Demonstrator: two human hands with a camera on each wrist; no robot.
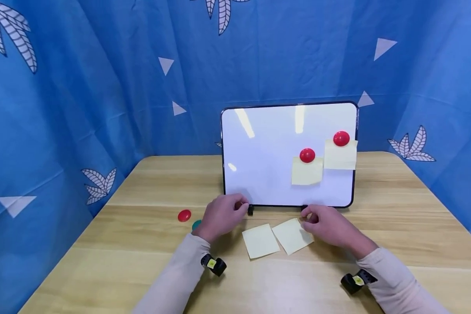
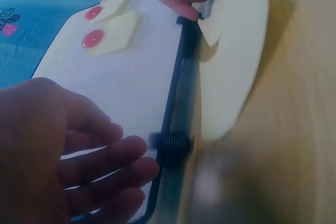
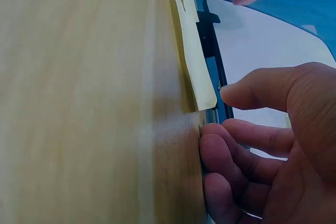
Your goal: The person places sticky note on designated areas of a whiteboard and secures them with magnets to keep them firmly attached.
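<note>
Two square pale-yellow paper notes (image 1: 261, 241) lay on the wooden tabletop (image 1: 114, 261). Beside them the right hand (image 1: 329, 224) reached inward, thumb and curved fingers parted, contact hard to judge; the left hand (image 1: 224, 216) angled inward, fingers loosely spread, before the black-framed whiteboard (image 1: 263, 152).

- Low in the centre of the head view, we lose the whiteboard's (image 1: 267, 152) lower-left corner and part of a green disc (image 1: 196, 224) behind the left hand (image 1: 224, 216).
- Right of centre, the right hand (image 1: 329, 224) partly hides a black clip (image 1: 304, 206); we cannot tell whether its fingertips touch the right-hand yellow note (image 1: 292, 237).
- At the bottom edge, both sleeves (image 1: 176, 274) are cut off; we find the yellow label (image 1: 211, 263) on the left wrist too small to read.
- In the left wrist view, we see the left hand cut by the left edge.
- In the right wrist view, the right edge crops the right hand.
</note>
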